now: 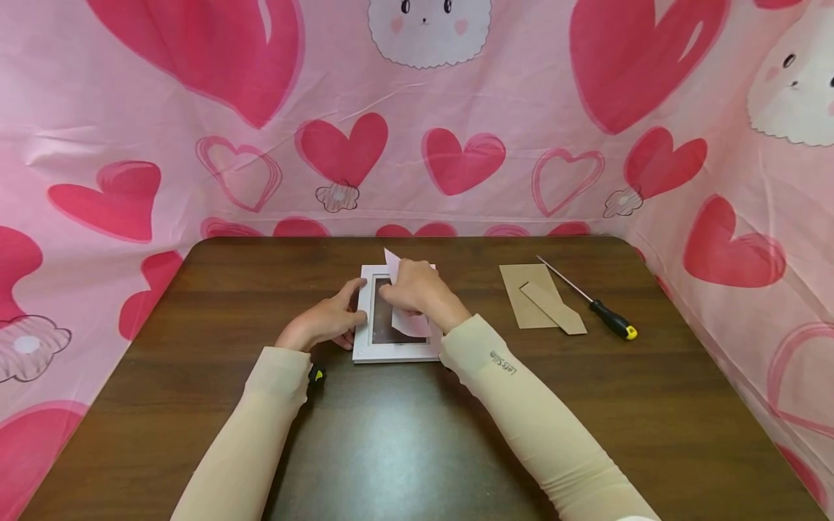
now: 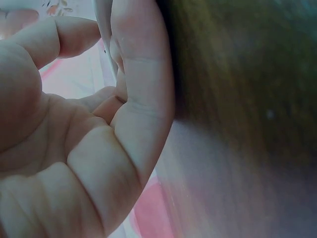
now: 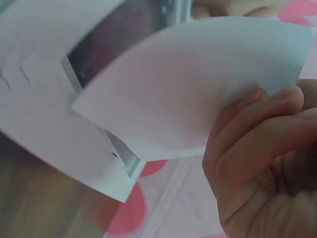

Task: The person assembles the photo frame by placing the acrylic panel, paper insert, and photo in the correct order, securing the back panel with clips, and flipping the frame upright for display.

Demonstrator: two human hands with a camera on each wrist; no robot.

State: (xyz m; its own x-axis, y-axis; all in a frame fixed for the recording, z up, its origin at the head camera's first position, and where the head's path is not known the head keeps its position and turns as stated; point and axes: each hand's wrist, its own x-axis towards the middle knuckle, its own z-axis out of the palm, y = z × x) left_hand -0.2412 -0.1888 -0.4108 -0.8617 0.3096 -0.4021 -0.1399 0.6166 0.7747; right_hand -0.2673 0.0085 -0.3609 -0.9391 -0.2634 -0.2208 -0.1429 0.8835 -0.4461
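A white picture frame [image 1: 394, 353] lies on the table, with a dark window [image 1: 383, 307] in its middle. My left hand [image 1: 326, 318] holds its left edge. In the left wrist view the thumb meets the white frame edge [image 2: 105, 29] and the fingers lie along its side. Over the frame's right half, my right hand [image 1: 422, 288] pinches a white sheet of paper [image 1: 409, 324]. The right wrist view shows this sheet [image 3: 173, 94] bowed, one corner near the frame's opening, with the fingers curled at its edge. The hand hides part of the frame's right side.
On the right of the brown table [image 1: 195, 405] lie a tan rectangular board [image 1: 521, 289] and a cut tan strip [image 1: 554, 307] across it. Beside them is a screwdriver [image 1: 609, 316] with a black and yellow handle. A small black-and-yellow item [image 1: 316, 374] is partly hidden by the left sleeve.
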